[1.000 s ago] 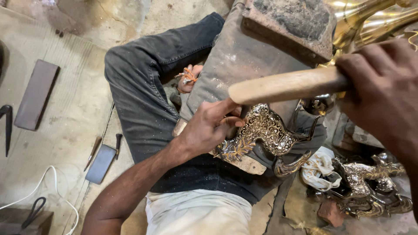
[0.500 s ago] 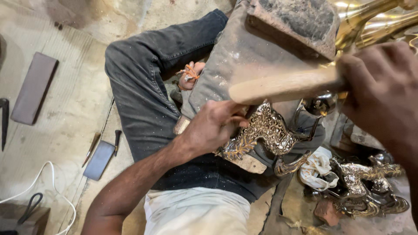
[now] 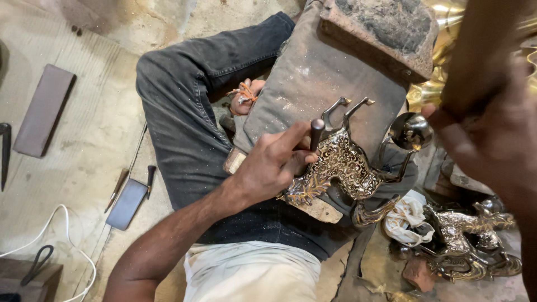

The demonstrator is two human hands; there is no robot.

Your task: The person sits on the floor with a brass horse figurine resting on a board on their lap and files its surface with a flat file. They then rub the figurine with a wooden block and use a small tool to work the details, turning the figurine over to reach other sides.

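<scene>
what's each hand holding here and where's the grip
Left hand pinches a metal punch low on its shaft. Right hand grips a blurred wooden handle.

Open concrete floor [image 3: 100,128] lies to the left, broken only by a dark flat rectangular slab [image 3: 43,109], a grey phone [image 3: 127,204] and a white cable [image 3: 67,235]; the right side is crowded by the rusty metal block [image 3: 380,31], ornate brass castings [image 3: 470,240] and a crumpled white rag [image 3: 407,215]; the bent denim-clad leg [image 3: 184,123] blocks the middle.

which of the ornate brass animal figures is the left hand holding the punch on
The brass figure on the lap pad, under the left hand and punch; the other figure lies untouched at lower right.
</scene>
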